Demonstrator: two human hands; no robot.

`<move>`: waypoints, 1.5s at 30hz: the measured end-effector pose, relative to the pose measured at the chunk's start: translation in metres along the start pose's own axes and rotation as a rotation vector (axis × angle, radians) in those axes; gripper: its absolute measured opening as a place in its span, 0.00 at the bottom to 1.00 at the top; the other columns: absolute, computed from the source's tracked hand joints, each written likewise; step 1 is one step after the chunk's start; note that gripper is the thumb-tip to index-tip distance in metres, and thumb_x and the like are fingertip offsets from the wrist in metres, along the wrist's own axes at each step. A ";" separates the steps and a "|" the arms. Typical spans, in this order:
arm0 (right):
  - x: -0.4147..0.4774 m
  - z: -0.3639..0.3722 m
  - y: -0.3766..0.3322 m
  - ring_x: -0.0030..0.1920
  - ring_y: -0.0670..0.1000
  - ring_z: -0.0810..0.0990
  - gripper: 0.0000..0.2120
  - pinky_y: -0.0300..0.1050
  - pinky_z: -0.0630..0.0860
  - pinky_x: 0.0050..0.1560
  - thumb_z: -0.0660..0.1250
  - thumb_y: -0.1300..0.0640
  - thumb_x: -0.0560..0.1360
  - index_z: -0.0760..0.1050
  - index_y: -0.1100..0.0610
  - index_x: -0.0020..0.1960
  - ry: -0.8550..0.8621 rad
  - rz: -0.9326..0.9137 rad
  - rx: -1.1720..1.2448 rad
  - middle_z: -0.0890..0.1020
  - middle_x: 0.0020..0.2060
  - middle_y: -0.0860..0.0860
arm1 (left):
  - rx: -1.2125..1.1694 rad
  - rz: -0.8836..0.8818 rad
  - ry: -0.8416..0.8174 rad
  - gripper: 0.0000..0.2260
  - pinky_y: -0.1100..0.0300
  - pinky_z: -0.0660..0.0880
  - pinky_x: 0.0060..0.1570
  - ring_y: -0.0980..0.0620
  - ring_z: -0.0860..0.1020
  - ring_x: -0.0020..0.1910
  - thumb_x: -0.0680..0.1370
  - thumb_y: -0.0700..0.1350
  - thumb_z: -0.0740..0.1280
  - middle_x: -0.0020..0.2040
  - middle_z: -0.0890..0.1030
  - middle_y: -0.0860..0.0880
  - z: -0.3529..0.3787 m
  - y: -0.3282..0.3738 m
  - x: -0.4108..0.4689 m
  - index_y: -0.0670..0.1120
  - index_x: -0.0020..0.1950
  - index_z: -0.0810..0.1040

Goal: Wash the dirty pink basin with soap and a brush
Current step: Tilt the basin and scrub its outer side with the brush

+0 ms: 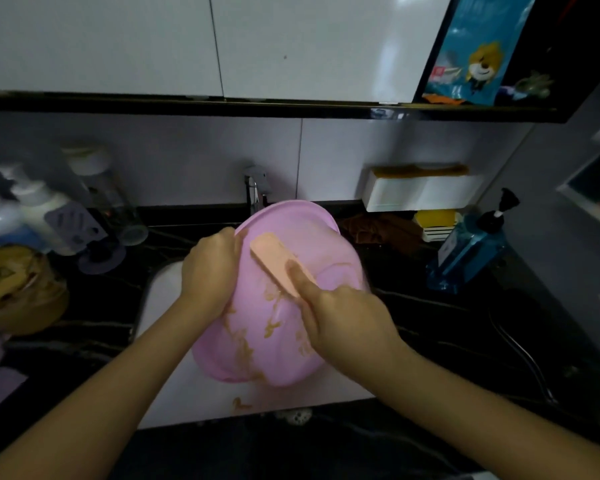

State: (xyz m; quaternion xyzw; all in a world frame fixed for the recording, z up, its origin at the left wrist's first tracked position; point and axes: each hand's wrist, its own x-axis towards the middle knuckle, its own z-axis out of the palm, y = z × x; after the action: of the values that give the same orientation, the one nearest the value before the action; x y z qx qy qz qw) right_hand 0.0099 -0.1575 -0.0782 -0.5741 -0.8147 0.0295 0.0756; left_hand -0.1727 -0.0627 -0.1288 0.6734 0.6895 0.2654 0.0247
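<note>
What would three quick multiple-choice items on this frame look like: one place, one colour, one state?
1. Where is the basin held? A on a shelf; B over the sink; C on the floor.
2. What colour is the brush? A pale orange; B green; C black.
3. The right hand is: A open and idle; B holding a sponge; C gripping the brush.

Answers:
1 B: the white sink shows below and beside the basin.
2 A: the brush's back reads pale orange against the pink.
3 C: its fingers hold the brush's near end against the basin.
</note>
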 end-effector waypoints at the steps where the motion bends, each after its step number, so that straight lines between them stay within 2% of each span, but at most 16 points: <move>1: 0.006 0.000 0.009 0.49 0.60 0.79 0.27 0.48 0.66 0.41 0.51 0.50 0.81 0.45 0.43 0.77 0.027 0.013 -0.021 0.80 0.50 0.56 | -0.008 0.003 -0.003 0.17 0.52 0.64 0.37 0.34 0.76 0.44 0.82 0.50 0.54 0.44 0.79 0.35 0.000 0.000 0.000 0.38 0.46 0.73; 4: 0.030 -0.004 0.040 0.46 0.60 0.79 0.25 0.47 0.68 0.37 0.52 0.51 0.80 0.52 0.46 0.76 0.039 0.256 0.022 0.80 0.47 0.56 | -0.019 0.006 0.002 0.19 0.52 0.63 0.36 0.34 0.76 0.44 0.82 0.51 0.53 0.43 0.79 0.36 -0.002 -0.001 -0.001 0.38 0.45 0.73; 6: 0.011 0.010 0.032 0.39 0.58 0.80 0.26 0.46 0.67 0.32 0.54 0.51 0.80 0.52 0.46 0.77 0.116 0.163 -0.014 0.80 0.41 0.55 | -0.031 0.000 0.001 0.19 0.53 0.62 0.36 0.34 0.76 0.44 0.82 0.51 0.53 0.43 0.79 0.35 -0.003 -0.002 -0.002 0.38 0.44 0.73; 9: -0.030 0.029 0.014 0.20 0.54 0.74 0.26 0.41 0.59 0.19 0.58 0.48 0.74 0.67 0.46 0.71 0.058 -0.043 -0.132 0.76 0.23 0.51 | -0.035 -0.018 -0.002 0.19 0.53 0.62 0.36 0.34 0.76 0.44 0.82 0.51 0.53 0.43 0.79 0.35 -0.006 -0.012 -0.005 0.38 0.43 0.72; 10: -0.024 0.026 0.024 0.20 0.55 0.75 0.25 0.41 0.62 0.18 0.56 0.47 0.74 0.68 0.46 0.71 0.082 -0.041 -0.171 0.77 0.23 0.52 | -0.046 -0.017 -0.010 0.19 0.53 0.63 0.36 0.34 0.76 0.44 0.82 0.51 0.53 0.43 0.79 0.35 -0.007 -0.011 -0.004 0.38 0.43 0.72; 12: 0.001 0.015 0.040 0.34 0.59 0.81 0.24 0.47 0.73 0.29 0.54 0.49 0.79 0.59 0.44 0.74 0.181 0.121 -0.040 0.82 0.35 0.57 | -0.072 -0.009 -0.020 0.19 0.52 0.63 0.36 0.35 0.76 0.43 0.82 0.50 0.54 0.43 0.79 0.36 -0.007 -0.006 -0.003 0.38 0.43 0.73; 14: 0.002 0.024 0.028 0.40 0.60 0.81 0.25 0.49 0.73 0.35 0.54 0.52 0.80 0.54 0.45 0.76 0.158 0.278 0.157 0.82 0.41 0.59 | -0.076 -0.007 -0.007 0.18 0.53 0.63 0.36 0.36 0.76 0.43 0.82 0.50 0.54 0.42 0.79 0.36 -0.006 0.001 -0.003 0.38 0.42 0.73; 17: -0.052 0.064 -0.022 0.21 0.51 0.75 0.29 0.43 0.65 0.20 0.57 0.51 0.74 0.59 0.48 0.74 0.092 0.166 0.238 0.77 0.23 0.52 | -0.052 -0.010 -0.021 0.17 0.54 0.62 0.36 0.36 0.76 0.42 0.82 0.50 0.54 0.41 0.78 0.38 -0.004 0.004 -0.001 0.40 0.42 0.71; 20: -0.070 0.090 -0.033 0.18 0.50 0.72 0.30 0.41 0.62 0.17 0.56 0.47 0.72 0.59 0.47 0.74 0.098 0.025 0.189 0.74 0.20 0.49 | -0.057 -0.002 -0.035 0.17 0.54 0.63 0.36 0.37 0.76 0.42 0.82 0.50 0.54 0.40 0.78 0.38 -0.002 0.001 0.002 0.40 0.42 0.71; 25: -0.023 0.070 -0.011 0.16 0.55 0.69 0.25 0.40 0.59 0.15 0.55 0.49 0.73 0.68 0.49 0.70 0.445 0.357 0.178 0.71 0.17 0.52 | -0.073 0.007 -0.038 0.17 0.54 0.62 0.36 0.36 0.76 0.42 0.82 0.50 0.54 0.40 0.77 0.38 -0.001 0.002 0.003 0.41 0.40 0.70; 31: -0.067 0.082 -0.010 0.20 0.55 0.74 0.29 0.47 0.67 0.20 0.55 0.49 0.75 0.56 0.47 0.75 0.177 0.205 0.207 0.75 0.21 0.53 | -0.100 -0.040 -0.046 0.16 0.54 0.62 0.37 0.35 0.76 0.44 0.82 0.50 0.54 0.43 0.78 0.36 -0.007 -0.007 0.002 0.43 0.39 0.68; 34: -0.012 0.072 0.017 0.35 0.62 0.79 0.25 0.51 0.75 0.33 0.52 0.50 0.79 0.53 0.43 0.76 0.276 0.430 0.404 0.80 0.35 0.60 | -0.092 -0.019 -0.031 0.17 0.54 0.62 0.37 0.35 0.76 0.44 0.82 0.50 0.54 0.44 0.78 0.36 -0.005 -0.002 -0.001 0.39 0.42 0.72; 37: -0.016 0.080 -0.011 0.42 0.62 0.80 0.26 0.47 0.69 0.35 0.48 0.46 0.78 0.53 0.43 0.76 0.402 0.621 0.607 0.81 0.47 0.63 | -0.079 -0.022 -0.031 0.18 0.54 0.63 0.36 0.36 0.76 0.43 0.82 0.49 0.54 0.43 0.79 0.36 -0.004 0.008 -0.005 0.37 0.44 0.74; 40: -0.049 0.087 -0.051 0.39 0.61 0.80 0.28 0.49 0.73 0.37 0.42 0.41 0.74 0.38 0.36 0.73 0.273 0.533 0.711 0.81 0.40 0.62 | -0.094 -0.040 -0.048 0.17 0.54 0.63 0.37 0.36 0.76 0.43 0.82 0.49 0.54 0.43 0.79 0.37 -0.006 0.007 -0.006 0.39 0.43 0.73; 42: -0.030 0.092 -0.026 0.38 0.62 0.79 0.28 0.50 0.73 0.37 0.44 0.42 0.77 0.40 0.41 0.75 0.280 0.600 0.647 0.80 0.38 0.62 | -0.105 -0.034 -0.039 0.17 0.53 0.64 0.37 0.35 0.76 0.44 0.82 0.49 0.54 0.43 0.79 0.36 -0.006 0.005 -0.006 0.39 0.42 0.72; 45: -0.002 0.090 0.004 0.43 0.62 0.79 0.26 0.48 0.70 0.38 0.51 0.53 0.81 0.50 0.49 0.77 0.311 0.826 0.774 0.81 0.46 0.65 | -0.117 -0.024 -0.025 0.16 0.53 0.63 0.36 0.35 0.76 0.42 0.82 0.49 0.54 0.42 0.78 0.36 -0.005 0.008 -0.009 0.41 0.40 0.70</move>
State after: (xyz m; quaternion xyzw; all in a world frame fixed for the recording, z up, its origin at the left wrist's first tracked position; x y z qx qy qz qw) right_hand 0.0005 -0.1549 -0.1681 -0.7722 -0.4330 0.2674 0.3805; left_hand -0.1663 -0.0738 -0.1239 0.6656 0.6806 0.2966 0.0756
